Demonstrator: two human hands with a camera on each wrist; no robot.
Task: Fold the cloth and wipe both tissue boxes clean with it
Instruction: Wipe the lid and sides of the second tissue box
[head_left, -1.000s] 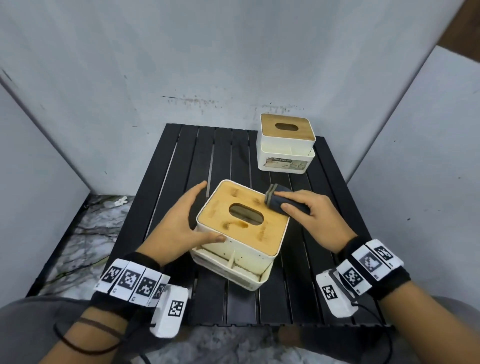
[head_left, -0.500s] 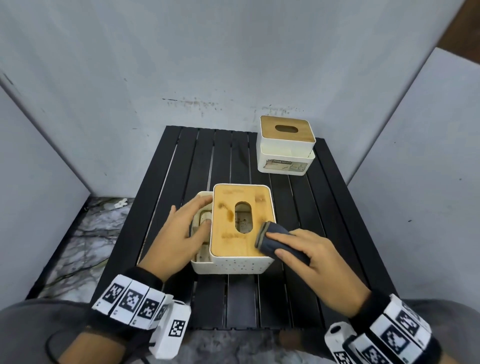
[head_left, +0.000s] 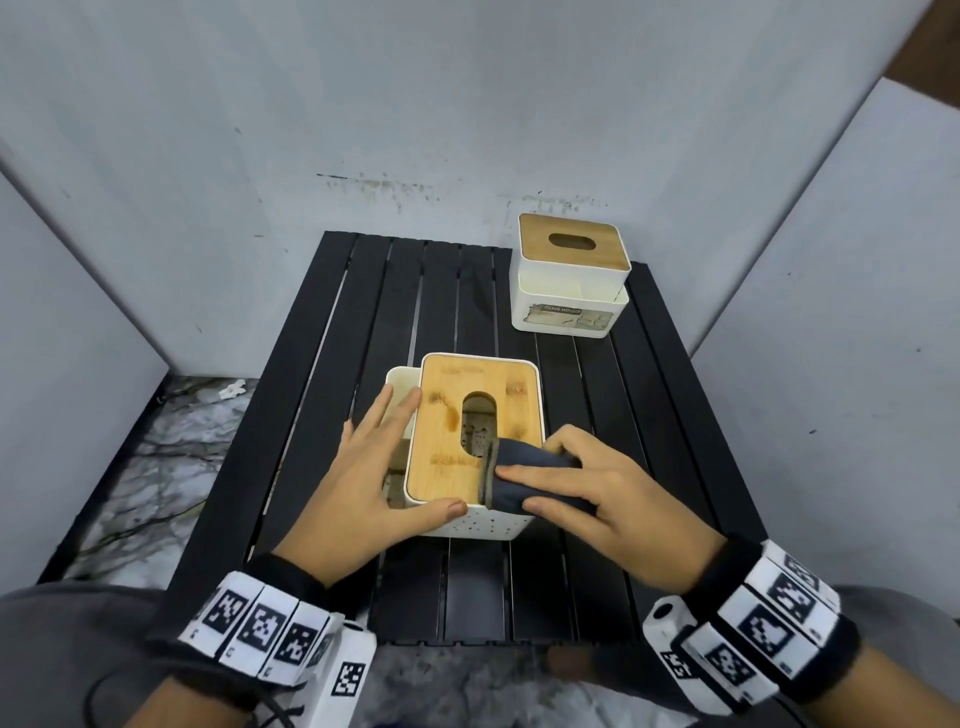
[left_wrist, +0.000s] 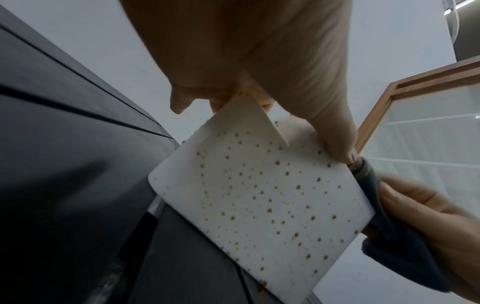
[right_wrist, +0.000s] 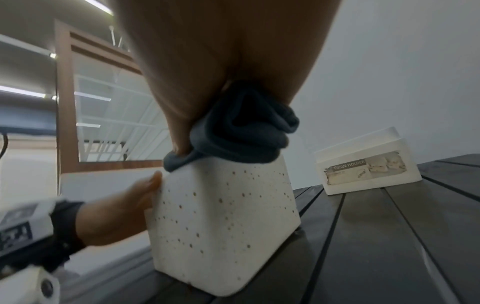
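The near tissue box stands mid-table, a stained wooden lid on a white body. Its near wall is dotted with brown specks. My left hand lies on its left side, fingers straight over the side compartment and thumb along the near top edge. My right hand grips the folded dark cloth and presses it on the lid's near right corner. The second tissue box stands apart at the far right.
The black slatted table is enclosed by grey panels at the back and on both sides. A marbled floor shows to the left of the table. Bare slats lie between the two boxes.
The near box was turned so its long side points away from me. My left thumb shifted to the near edge. The cloth slid from the lid's far side to its near right corner.
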